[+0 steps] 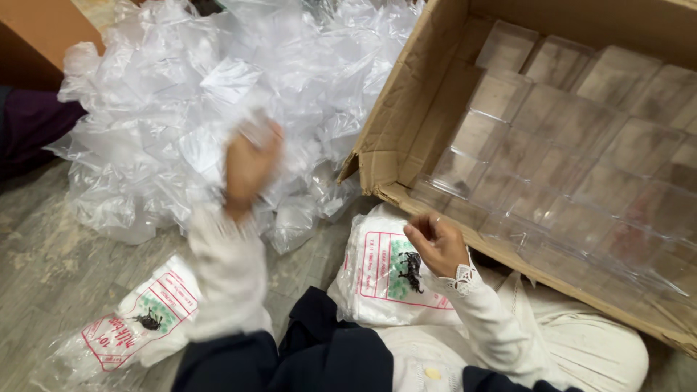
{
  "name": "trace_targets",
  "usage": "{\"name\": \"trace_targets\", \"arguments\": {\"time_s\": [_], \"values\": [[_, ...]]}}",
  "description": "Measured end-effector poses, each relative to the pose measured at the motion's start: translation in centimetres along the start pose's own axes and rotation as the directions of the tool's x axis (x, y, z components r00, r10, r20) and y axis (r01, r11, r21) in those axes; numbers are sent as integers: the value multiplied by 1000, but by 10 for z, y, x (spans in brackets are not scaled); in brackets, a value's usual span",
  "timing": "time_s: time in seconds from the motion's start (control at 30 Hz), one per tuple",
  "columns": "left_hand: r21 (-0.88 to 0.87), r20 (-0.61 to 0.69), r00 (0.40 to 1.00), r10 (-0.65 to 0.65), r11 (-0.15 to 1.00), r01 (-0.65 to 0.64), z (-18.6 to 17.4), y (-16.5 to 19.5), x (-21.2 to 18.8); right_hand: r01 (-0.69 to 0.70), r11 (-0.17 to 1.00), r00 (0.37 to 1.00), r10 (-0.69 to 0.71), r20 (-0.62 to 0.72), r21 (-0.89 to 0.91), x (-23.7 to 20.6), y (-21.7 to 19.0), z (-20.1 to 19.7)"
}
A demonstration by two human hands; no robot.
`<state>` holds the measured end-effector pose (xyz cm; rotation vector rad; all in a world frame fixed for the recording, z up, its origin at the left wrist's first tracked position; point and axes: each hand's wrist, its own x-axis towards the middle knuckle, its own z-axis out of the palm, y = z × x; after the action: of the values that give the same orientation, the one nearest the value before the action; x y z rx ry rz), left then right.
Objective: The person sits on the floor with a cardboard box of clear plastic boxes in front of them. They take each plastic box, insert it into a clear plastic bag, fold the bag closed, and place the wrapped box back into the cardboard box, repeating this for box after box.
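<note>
Left hand (248, 168), blurred, pinches a crinkly clear plastic bag (254, 131) off the heap (181, 94); right hand (435, 243) curls loosely, holding nothing visible, below the cardboard box (406, 109).

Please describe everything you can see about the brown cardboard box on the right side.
The brown cardboard box is large and open, its opening tipped toward the camera. Its corrugated walls look worn, and one flap at the near corner is bent and creased. Inside, clear plastic rectangular containers lie packed in neat rows. The box's lower edge rests near the person's lap, close above the right hand. A heap of clear plastic bags lies against its left wall.
</note>
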<state>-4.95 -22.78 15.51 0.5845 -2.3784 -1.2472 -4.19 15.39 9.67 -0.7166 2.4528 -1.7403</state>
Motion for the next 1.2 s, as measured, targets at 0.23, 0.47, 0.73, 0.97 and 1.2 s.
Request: {"name": "trace_targets", "arguments": {"time_s": [0.23, 0.47, 0.73, 0.97, 1.2], "values": [[-878, 64, 952, 298, 471, -88, 92, 80, -163, -25, 964, 947, -62, 316, 263, -11, -38, 28], [-643, 110, 947, 301, 748, -163, 111, 92, -174, 189, 869, 973, -228, 31, 458, -34, -36, -4], [-562, 333, 931, 151, 825, 67, 128, 72, -205, -119, 935, 969, 182, -166, 334, -35, -11, -19], [-662, 497, 854, 155, 703, 258, 150, 63, -215, 169, 925, 970, -95, -224, 339, -58, 26, -17], [-527, 537, 828, 160, 830, 182, 177, 40, -225, -151, 676, 965, 259, -41, 721, -82, 53, -5]]}}
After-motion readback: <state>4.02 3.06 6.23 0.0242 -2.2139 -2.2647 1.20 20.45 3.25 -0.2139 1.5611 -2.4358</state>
